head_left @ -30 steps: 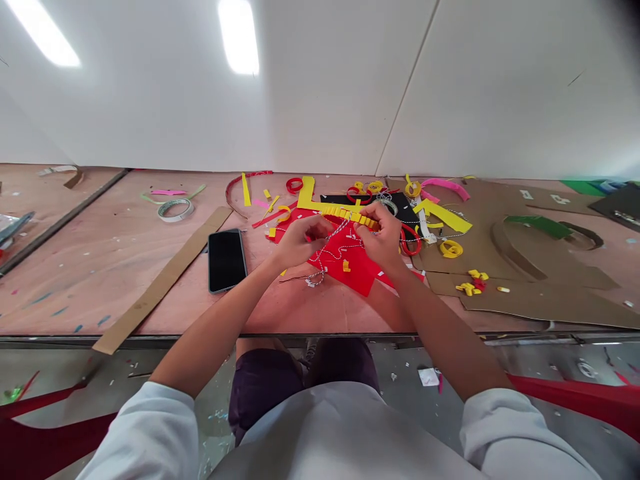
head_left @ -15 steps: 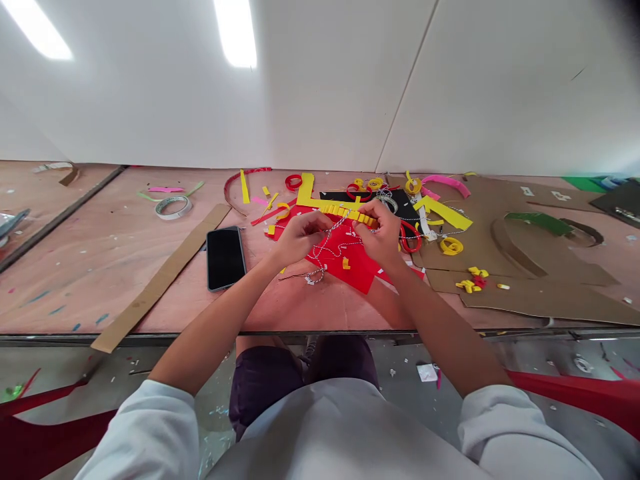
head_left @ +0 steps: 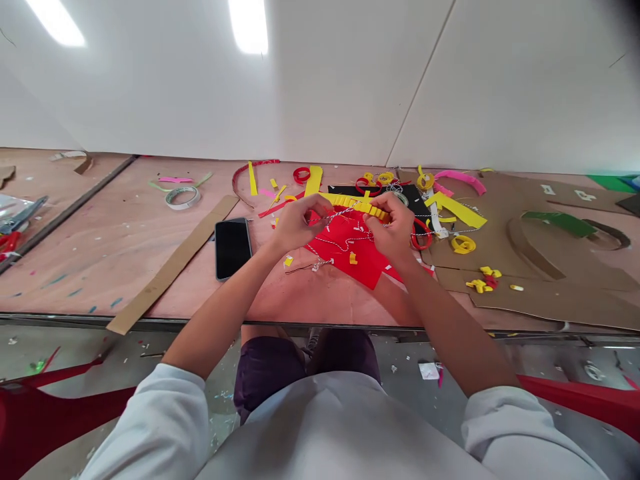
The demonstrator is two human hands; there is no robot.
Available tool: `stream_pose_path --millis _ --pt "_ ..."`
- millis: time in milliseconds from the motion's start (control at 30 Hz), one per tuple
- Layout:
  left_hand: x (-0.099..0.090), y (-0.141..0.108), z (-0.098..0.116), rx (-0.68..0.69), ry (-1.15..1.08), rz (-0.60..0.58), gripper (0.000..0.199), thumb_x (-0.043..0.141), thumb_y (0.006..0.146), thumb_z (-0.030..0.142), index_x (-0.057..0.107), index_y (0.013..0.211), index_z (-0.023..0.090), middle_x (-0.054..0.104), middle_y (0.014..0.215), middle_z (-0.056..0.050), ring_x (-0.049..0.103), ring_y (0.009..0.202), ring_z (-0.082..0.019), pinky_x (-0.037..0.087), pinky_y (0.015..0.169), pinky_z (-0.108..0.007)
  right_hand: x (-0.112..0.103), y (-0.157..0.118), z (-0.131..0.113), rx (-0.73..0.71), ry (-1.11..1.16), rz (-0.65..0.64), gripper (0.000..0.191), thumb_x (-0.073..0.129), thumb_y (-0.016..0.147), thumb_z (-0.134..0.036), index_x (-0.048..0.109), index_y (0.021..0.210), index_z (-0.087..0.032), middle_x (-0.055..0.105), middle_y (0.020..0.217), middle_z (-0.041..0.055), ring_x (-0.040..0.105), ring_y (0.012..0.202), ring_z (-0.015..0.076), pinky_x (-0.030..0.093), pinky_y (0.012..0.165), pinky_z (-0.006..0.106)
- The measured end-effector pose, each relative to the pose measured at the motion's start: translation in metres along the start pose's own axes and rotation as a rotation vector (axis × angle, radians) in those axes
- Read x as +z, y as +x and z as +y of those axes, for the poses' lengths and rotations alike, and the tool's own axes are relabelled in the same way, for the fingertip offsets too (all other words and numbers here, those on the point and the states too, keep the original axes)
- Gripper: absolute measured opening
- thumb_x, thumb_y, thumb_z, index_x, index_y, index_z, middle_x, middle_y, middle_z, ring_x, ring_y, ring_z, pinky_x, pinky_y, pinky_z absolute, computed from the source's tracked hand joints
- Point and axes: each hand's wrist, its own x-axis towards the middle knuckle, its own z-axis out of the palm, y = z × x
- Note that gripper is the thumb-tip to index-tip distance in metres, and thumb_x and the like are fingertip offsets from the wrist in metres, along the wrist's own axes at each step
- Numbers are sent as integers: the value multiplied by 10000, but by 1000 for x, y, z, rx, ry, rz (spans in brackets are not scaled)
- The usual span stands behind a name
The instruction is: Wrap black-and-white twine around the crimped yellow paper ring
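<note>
Yellow pleated paper strip (head_left: 356, 206) sits gripped in the closed right hand (head_left: 393, 223), while the closed left hand (head_left: 300, 223) pinches white-and-red twine (head_left: 340, 245) above a red paper sheet (head_left: 370, 263).

The plywood workbench (head_left: 100, 267) carried a black smartphone (head_left: 233, 249) just beside a long cardboard strip (head_left: 173, 263), with a roll of tape (head_left: 182, 205) beyond them. A red paper sheet (head_left: 350, 257) lay near the middle among scattered paper curls (head_left: 463, 245), and brown cardboard sheets (head_left: 545, 297) covered the right end.
</note>
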Motion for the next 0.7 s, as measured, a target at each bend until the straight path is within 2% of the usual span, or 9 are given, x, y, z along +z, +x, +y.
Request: stream_pose_path --millis 100,200,300,500,600,700 --pt "-8 3 -1 2 -60 -2 164 718 750 186 731 913 171 742 922 -55 605 719 -124 379 570 -264 -1 1 2 -3 6 30 102 652 744 -268 579 803 -226 573 732 -25 518 649 134 422 596 295" --pt "-16 5 -1 -93 -235 -56 144 705 762 209 715 901 177 729 974 -50 569 605 -86 391 512 -264 -1 2 3 5 44 45 108 662 741 -264 583 802 -224 564 727 -21 507 638 133 419 581 298" --pt "-22 6 -4 -176 -273 -111 192 729 743 204 713 934 184 707 895 -21 490 505 -46 359 460 -246 -2 3 2 13 70 75 108 671 738 -265 591 798 -224 555 728 -14 511 644 138 425 582 304" --pt "-25 7 -12 -167 -167 -163 166 725 729 230 725 886 174 688 796 -14 587 644 -88 422 554 -228 -4 8 9 49 156 158 123 706 729 -265 602 782 -227 552 715 -18 518 631 143 402 557 294" --pt "-27 7 -11 -170 -171 -151 151 687 737 221 722 875 173 661 728 1 572 606 -91 406 553 -247 -4 11 13 100 273 196 152 719 762 -295 582 774 -231 550 701 -31 539 594 132 427 553 289" --pt "-30 8 -8 -168 -201 -92 175 683 703 200 711 873 173 623 669 18 544 551 -91 372 526 -255 -3 13 13 148 385 235 201 724 781 -331 549 765 -232 516 653 -46 525 554 114 427 534 272"
